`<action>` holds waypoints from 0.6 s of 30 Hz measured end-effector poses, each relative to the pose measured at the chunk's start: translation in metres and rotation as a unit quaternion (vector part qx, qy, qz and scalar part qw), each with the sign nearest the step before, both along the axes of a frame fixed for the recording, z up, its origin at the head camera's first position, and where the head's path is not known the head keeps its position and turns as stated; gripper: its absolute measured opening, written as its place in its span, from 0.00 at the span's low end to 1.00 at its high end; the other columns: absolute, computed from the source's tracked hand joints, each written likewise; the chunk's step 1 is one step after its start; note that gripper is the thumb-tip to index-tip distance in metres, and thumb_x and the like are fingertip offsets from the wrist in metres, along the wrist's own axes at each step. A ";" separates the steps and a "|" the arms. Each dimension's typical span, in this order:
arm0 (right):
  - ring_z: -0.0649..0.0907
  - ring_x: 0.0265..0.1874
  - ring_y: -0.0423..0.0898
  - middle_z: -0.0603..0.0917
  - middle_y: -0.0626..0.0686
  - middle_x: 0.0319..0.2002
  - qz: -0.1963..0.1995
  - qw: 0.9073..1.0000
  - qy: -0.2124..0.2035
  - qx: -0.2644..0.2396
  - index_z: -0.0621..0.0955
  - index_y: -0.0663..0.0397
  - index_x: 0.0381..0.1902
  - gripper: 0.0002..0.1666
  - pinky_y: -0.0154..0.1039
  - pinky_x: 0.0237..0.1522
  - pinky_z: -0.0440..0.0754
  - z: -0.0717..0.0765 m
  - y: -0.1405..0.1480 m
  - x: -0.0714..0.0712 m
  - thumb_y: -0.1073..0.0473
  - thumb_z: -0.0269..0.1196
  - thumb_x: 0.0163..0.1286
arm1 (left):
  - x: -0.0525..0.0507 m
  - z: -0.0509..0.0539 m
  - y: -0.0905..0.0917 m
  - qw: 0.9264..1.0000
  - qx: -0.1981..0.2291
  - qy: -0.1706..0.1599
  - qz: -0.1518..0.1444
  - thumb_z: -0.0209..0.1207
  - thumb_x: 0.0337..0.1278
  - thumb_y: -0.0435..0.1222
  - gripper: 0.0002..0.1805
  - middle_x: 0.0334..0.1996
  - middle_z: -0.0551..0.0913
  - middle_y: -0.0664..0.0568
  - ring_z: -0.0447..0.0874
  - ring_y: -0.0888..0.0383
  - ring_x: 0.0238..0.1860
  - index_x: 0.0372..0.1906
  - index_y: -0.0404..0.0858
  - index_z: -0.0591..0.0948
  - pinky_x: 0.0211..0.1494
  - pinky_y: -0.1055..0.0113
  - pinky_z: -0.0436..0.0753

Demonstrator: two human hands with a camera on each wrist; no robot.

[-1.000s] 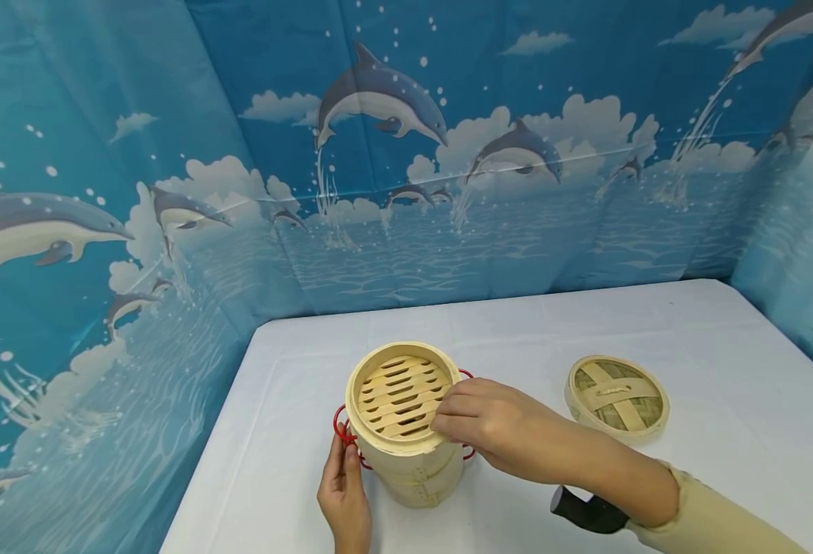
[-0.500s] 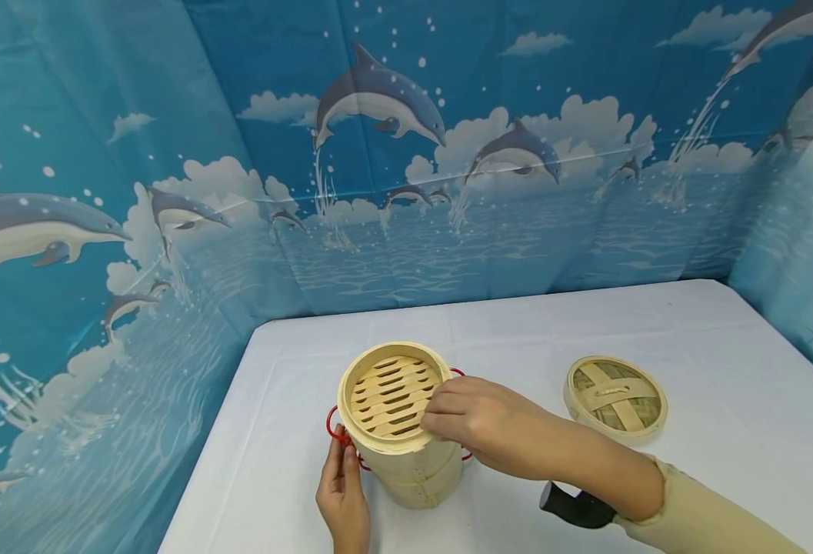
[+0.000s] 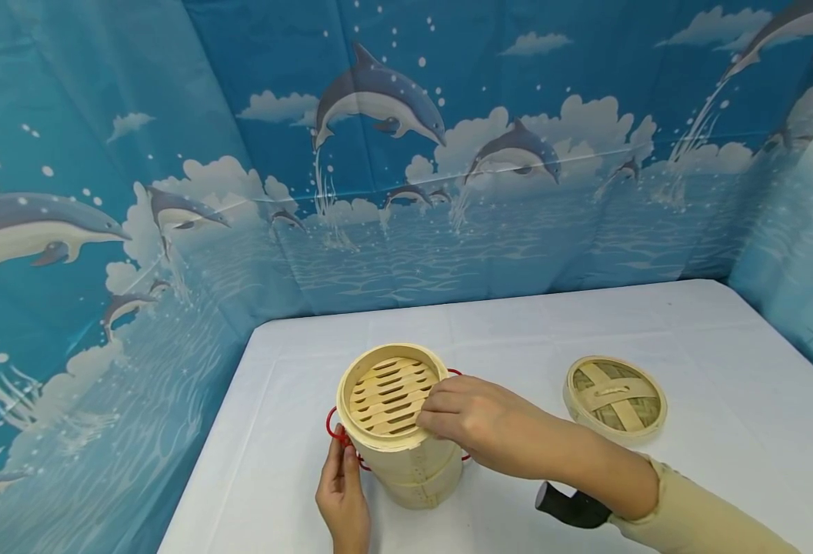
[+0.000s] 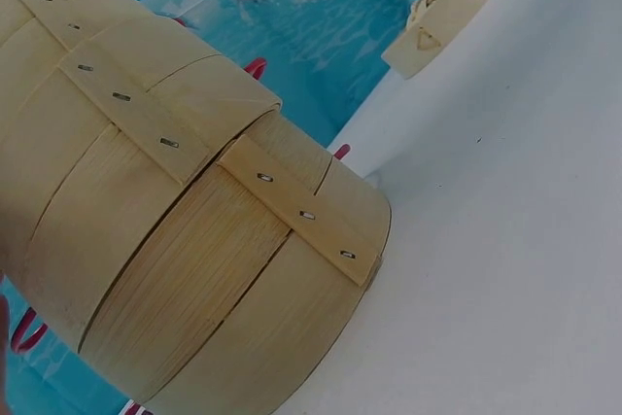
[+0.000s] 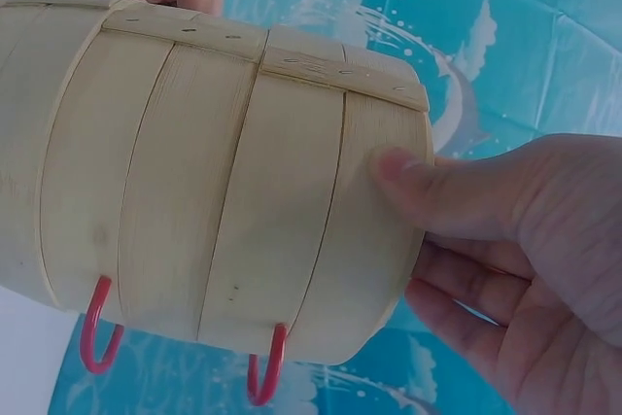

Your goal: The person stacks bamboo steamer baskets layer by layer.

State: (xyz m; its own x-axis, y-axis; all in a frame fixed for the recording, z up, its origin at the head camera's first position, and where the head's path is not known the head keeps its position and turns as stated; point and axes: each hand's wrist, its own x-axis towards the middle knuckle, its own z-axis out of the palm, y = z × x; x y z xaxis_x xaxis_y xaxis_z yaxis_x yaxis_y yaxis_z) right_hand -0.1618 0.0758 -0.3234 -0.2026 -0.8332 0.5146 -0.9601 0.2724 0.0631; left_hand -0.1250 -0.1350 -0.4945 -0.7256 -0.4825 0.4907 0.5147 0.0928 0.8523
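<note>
A bamboo steamer stack point(image 3: 416, 477) stands on the surface between the person's two hands, its tiers piled one on another and pale all over. Its top basket point(image 3: 378, 437) faces up, so I can look down onto the slatted floor point(image 3: 388, 396), with long slots running across it. Red loops point(image 5: 267, 371) stick out from both sides of the stack.

The right hand point(image 3: 482, 423) comes over the stack's right side and pinches the rim of the top basket: the thumb point(image 5: 408, 172) lies flat on the outer wall, while the fingers reach the rim from the other side, their tips partly hidden. The left hand point(image 3: 346, 492) is at the stack's left side, fingers pointing up beside a red loop and touching the bamboo; whether they also pinch the loop, I can't tell.

A tan sleeve point(image 3: 697, 504) and a black piece point(image 3: 572, 508) by the right wrist are to the right of the stack, on its near side. Well apart to the stack's right, a round woven lid point(image 3: 615, 395) lies with its handle upward. White cloth covers the surface point(image 3: 517, 338) around the stack, and behind it hangs a blue dolphin backdrop point(image 3: 351, 269).
</note>
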 end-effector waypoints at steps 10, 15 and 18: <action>0.77 0.43 0.41 0.81 0.46 0.40 0.006 1.000 -0.022 -0.005 0.82 0.56 0.41 0.22 0.32 0.51 0.74 -0.002 -0.001 -0.001 0.74 0.69 0.46 | 0.000 0.000 -0.002 1.000 -0.004 0.010 0.001 0.47 0.64 0.23 0.19 0.57 0.73 0.40 0.74 0.61 0.55 0.58 0.19 0.66 0.54 0.73 0.74; 0.78 0.46 0.43 0.82 0.47 0.42 0.034 0.998 -0.031 -0.041 0.81 0.56 0.44 0.19 0.37 0.54 0.74 -0.002 0.003 -0.007 0.68 0.69 0.51 | 0.000 -0.001 -0.003 1.000 0.002 0.006 0.001 0.47 0.64 0.24 0.19 0.56 0.71 0.35 0.74 0.60 0.55 0.58 0.19 0.67 0.54 0.74 0.73; 0.78 0.47 0.44 0.82 0.48 0.44 0.034 0.997 -0.051 -0.051 0.81 0.58 0.46 0.21 0.37 0.54 0.74 0.001 0.010 -0.011 0.66 0.70 0.51 | 0.000 -0.001 -0.002 1.000 -0.004 0.002 -0.004 0.47 0.64 0.24 0.19 0.57 0.72 0.37 0.73 0.62 0.55 0.57 0.18 0.66 0.55 0.74 0.73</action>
